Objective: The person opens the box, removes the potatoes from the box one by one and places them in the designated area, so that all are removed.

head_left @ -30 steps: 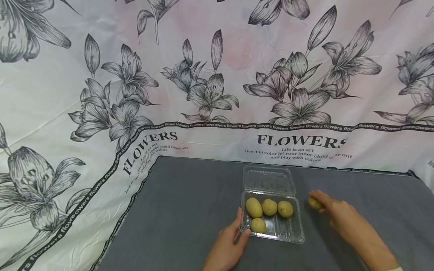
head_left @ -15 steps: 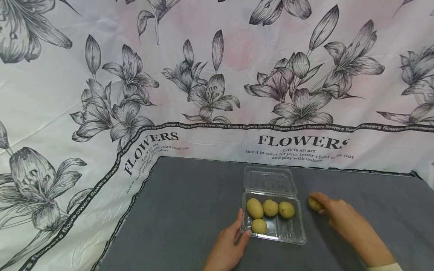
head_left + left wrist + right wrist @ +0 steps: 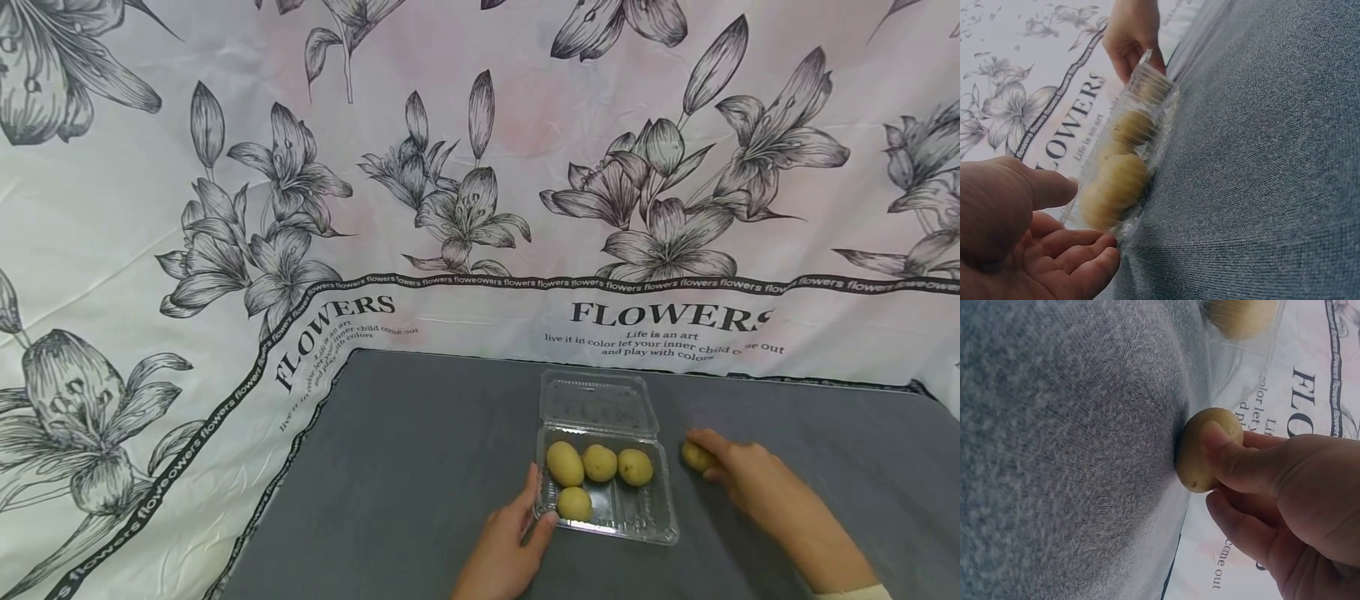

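Note:
A hinged clear plastic box [image 3: 651, 523] lies on the grey cloth with its lid [image 3: 597, 402] folded back. Inside are several small yellow potatoes [image 3: 565, 463], three across the back and one at the front left. My left hand [image 3: 504, 542] rests at the box's left front corner, its thumb by the front edge and fingers along the left side. In the left wrist view its fingers [image 3: 1079, 253] lie loosely against the end wall. To the right of the box, my right hand [image 3: 757, 482] pinches another potato [image 3: 1200, 450] between thumb and fingers, low at the cloth.
Grey cloth [image 3: 405, 467] covers the table. A white sheet [image 3: 480, 317] printed with black flowers and lettering hangs behind it and along its left side. The raised lid lies toward the back, behind the box.
Both hands, the box and the potatoes stay essentially where they were. Only a slight shift of the head view shows.

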`<state>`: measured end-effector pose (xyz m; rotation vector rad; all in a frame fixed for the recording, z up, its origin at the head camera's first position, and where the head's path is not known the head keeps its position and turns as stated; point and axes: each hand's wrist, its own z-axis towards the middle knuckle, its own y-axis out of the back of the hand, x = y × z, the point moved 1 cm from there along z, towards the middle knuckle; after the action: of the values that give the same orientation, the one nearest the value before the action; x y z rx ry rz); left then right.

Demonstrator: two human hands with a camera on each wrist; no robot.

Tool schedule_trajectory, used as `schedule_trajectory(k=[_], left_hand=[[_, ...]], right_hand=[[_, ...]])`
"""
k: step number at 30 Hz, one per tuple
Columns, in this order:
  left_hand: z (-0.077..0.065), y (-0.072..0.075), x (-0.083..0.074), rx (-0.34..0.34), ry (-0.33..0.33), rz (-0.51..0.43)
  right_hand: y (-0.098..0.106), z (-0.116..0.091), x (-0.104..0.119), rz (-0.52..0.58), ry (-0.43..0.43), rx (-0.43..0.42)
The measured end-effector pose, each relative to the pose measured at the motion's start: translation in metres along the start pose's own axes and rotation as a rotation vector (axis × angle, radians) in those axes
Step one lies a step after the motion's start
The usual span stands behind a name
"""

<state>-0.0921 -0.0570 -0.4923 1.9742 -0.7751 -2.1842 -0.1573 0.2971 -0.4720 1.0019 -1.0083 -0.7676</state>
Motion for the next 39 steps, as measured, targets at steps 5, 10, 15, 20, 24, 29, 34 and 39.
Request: schedule_trajectory(k=[5, 10, 15, 20, 24, 29, 34, 39], left_hand=[[0.0, 0.0, 0.0, 0.004, 0.006, -0.014], [0.0, 0.0, 0.002, -0.006, -0.016, -0.001], [0.0, -0.001, 0.004, 0.008, -0.016, -0.018], [0.001, 0.0, 0.003, 0.027, 0.002, -0.022], [0.001, 0.0, 0.002, 0.024, 0.007, -0.015], [0.0, 0.001, 0.001, 0.016, 0.007, -0.007], [0.001, 0.001, -0.001, 0.023, 0.014, -0.015], [0.0, 0.0, 0.0, 0.024, 0.031, -0.025]], right_hand=[[0.002, -0.003, 0.002, 0.003, -0.021, 0.002], [0.003, -0.005, 0.004, -0.014, -0.036, 0.024], [0.002, -0.006, 0.006, -0.031, -0.038, 0.026], [0.003, -0.007, 0.007, -0.034, -0.038, 0.016], [0.005, -0.008, 0.008, -0.033, -0.031, 0.009], [0.011, -0.008, 0.014, -0.032, -0.009, -0.014], [0.018, -0.009, 0.024, -0.026, 0.013, -0.037], [0.022, -0.005, 0.043, 0.028, 0.094, -0.058]])
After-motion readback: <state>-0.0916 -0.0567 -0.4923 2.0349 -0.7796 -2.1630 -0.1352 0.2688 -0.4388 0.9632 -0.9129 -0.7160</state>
